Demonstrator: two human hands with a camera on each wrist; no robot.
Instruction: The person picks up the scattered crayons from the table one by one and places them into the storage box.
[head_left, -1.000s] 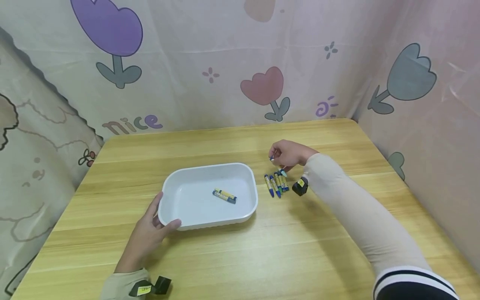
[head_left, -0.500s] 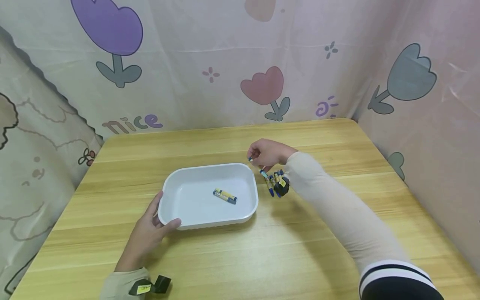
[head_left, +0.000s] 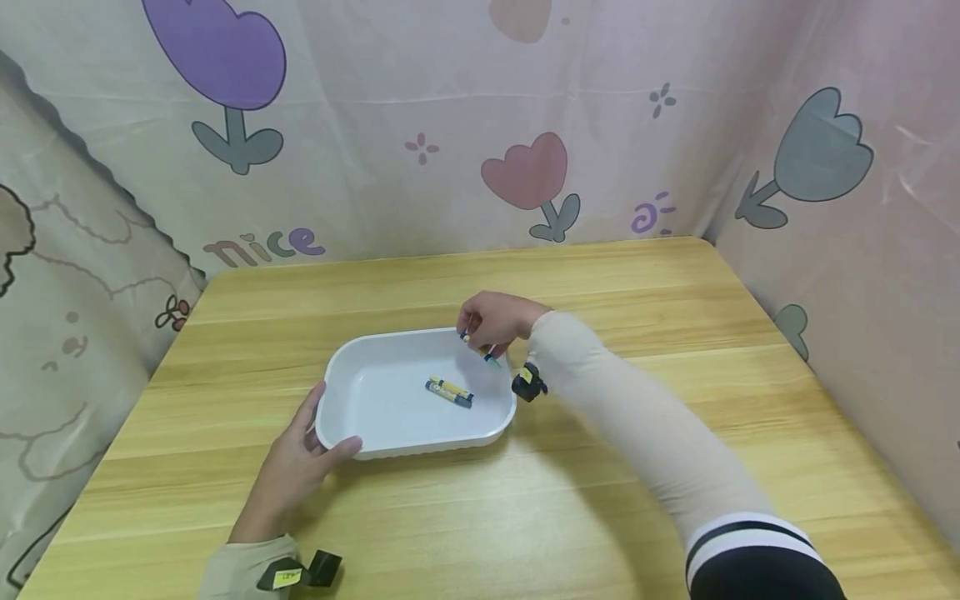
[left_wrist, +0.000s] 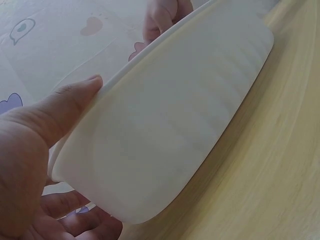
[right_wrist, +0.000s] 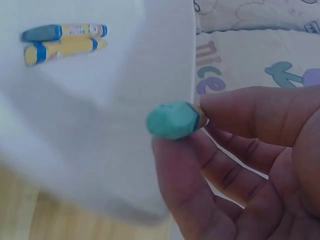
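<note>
A white plastic tray point(head_left: 390, 421) stands on the wooden table. My left hand point(head_left: 291, 477) grips its left near corner, thumb along the rim and fingers round the outside, as the left wrist view also shows. Over the tray's far right corner, my right hand point(head_left: 495, 321) pinches a crayon point(right_wrist: 172, 120) with a mint-green tip between thumb and fingers. Inside the tray, a grey-blue crayon point(right_wrist: 42, 33) and a yellow crayon point(right_wrist: 65, 49) lie side by side. The loose crayons right of the tray are mostly hidden behind my right wrist.
The wooden table point(head_left: 630, 308) reaches back to a curtain point(head_left: 360, 100) printed with flowers. A black wrist camera point(head_left: 528, 382) on my right sleeve hangs close by the tray's right rim. Another black camera point(head_left: 324, 569) is on my left wrist.
My right hand has carried the mint-green crayon leftward from beside the loose crayons to over the tray's far right corner. The left hand and tray have stayed put.
</note>
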